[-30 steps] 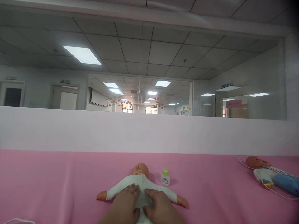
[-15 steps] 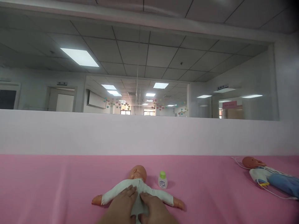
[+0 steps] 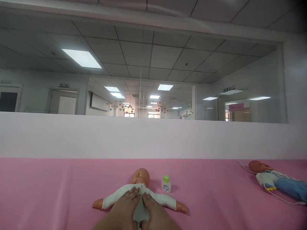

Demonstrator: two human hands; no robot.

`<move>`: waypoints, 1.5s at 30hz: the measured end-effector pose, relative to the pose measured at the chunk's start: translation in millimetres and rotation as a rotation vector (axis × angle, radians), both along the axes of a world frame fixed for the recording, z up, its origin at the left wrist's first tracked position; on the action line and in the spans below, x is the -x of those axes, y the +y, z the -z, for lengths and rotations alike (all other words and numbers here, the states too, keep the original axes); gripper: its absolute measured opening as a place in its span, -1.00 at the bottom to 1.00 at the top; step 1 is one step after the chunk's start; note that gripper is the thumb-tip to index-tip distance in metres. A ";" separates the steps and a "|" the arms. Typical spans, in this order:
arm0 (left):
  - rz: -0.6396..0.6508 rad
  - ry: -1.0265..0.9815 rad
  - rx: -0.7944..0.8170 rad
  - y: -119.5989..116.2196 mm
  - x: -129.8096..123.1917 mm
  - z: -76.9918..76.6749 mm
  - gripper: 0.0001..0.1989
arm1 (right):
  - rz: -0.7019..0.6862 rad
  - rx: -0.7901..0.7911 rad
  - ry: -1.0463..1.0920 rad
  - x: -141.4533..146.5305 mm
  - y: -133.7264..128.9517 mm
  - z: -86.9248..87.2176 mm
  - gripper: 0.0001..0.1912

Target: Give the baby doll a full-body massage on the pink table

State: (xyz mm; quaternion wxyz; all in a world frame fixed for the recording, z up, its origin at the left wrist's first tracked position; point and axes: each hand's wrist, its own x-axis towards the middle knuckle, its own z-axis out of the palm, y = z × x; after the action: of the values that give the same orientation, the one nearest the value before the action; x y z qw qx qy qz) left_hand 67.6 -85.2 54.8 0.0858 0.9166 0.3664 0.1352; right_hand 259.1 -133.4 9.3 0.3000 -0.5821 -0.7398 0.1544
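A baby doll (image 3: 141, 176) in a white top lies on its back on the pink cloth (image 3: 72, 188), head away from me and arms spread wide. My left hand (image 3: 126, 206) lies flat on the left side of its chest, fingers stretched toward the neck. On the other side of the chest rests my right hand (image 3: 154, 207), fingers also extended. A strip of white cloth shows between the two hands. Beside the doll's head, to the right, stands a small clear bottle (image 3: 166, 185) with a green cap. The doll's legs are out of view.
A second doll (image 3: 285, 183) in white and blue clothing lies at the far right, with a thin white cord around it. Behind the pink surface rises a low white wall (image 3: 144, 137) with a wide window above it.
Both hands and the doll's upper body have shifted very slightly up and to the left in the picture. The hands stay on the chest.
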 end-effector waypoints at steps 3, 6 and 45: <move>0.021 0.026 -0.001 2.4 -5.1 2.0 0.06 | -0.020 0.066 0.007 -0.5 10.4 5.6 0.18; 0.050 0.030 0.004 7.5 -8.1 8.7 0.07 | -0.023 0.136 -0.020 -1.5 19.2 9.8 0.20; -0.048 0.014 -0.087 19.9 -12.2 29.8 -0.08 | 0.099 0.121 0.118 -21.2 17.6 8.0 0.12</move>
State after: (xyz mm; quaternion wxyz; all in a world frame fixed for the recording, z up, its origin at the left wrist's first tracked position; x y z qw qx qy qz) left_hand 79.8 -65.3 24.9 0.0399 0.9114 0.3826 0.1465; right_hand 280.3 -115.7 1.3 0.3147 -0.6248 -0.6805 0.2179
